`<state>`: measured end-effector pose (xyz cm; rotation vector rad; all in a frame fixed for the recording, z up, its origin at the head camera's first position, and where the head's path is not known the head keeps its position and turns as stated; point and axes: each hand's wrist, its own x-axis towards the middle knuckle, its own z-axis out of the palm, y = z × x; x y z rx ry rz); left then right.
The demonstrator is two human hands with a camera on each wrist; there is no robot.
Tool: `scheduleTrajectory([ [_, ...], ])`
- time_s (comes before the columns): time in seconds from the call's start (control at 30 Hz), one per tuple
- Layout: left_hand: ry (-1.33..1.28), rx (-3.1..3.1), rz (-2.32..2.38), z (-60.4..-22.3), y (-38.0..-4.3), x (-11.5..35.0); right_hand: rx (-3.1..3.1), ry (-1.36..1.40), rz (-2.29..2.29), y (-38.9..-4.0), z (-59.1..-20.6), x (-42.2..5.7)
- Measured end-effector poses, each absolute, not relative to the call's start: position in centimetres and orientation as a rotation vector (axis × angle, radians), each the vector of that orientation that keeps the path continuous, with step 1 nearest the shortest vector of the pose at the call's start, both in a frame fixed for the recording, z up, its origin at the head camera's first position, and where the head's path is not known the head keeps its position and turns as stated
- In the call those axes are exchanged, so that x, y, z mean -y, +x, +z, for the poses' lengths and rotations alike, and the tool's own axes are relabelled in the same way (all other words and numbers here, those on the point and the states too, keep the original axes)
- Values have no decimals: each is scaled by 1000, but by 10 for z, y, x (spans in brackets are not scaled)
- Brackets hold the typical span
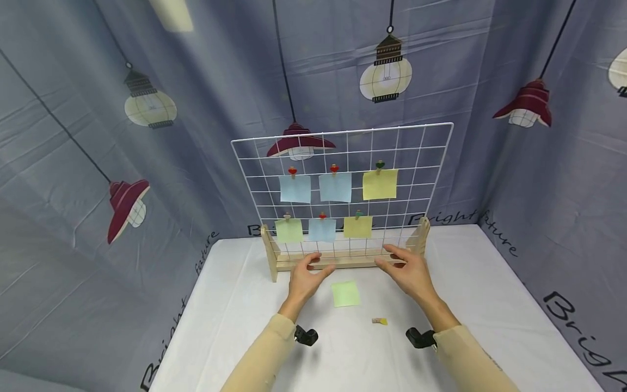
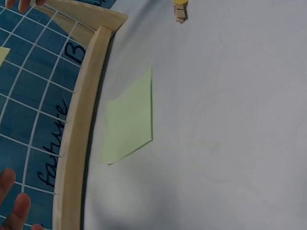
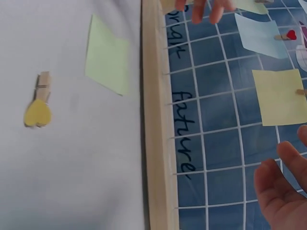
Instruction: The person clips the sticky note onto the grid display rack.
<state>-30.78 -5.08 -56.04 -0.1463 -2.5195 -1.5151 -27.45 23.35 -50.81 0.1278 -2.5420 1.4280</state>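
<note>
My left hand [image 1: 305, 276] is held before the wooden base [image 1: 343, 260] of a white wire grid [image 1: 411, 185], thumb and fingers apart with nothing between them. Opposite it, my right hand [image 1: 407, 272] has its fingers spread and is likewise without a hold. A pale green sticky note [image 1: 345, 294] lies on the white table between and below the hands. Nearer the front is a small wooden clothespin [image 3: 41, 98] with a yellow heart. In the right wrist view, my right fingers overlap the grid below a pinned yellow note [image 3: 282, 97].
Blue notes [image 1: 295, 189], yellow notes [image 1: 380, 184] and a green note [image 1: 289, 231] hang on the grid in two rows, each under a heart clothespin [image 1: 334, 169]. The white table [image 1: 235, 326] ends near a grey-blue curtain [image 1: 206, 136] printed with lamps.
</note>
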Motion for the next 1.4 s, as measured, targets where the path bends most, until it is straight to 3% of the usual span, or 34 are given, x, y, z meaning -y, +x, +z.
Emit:
scheduleTrajectory([
  [0.7, 12, 2657, -1489, -615, -313, 43, 2567, 69, 1439, -259, -529, -233],
  [1.4, 29, 2781, -1065, -619, -313, 21, 2586, 3, 1474, -250, -538, -234],
])
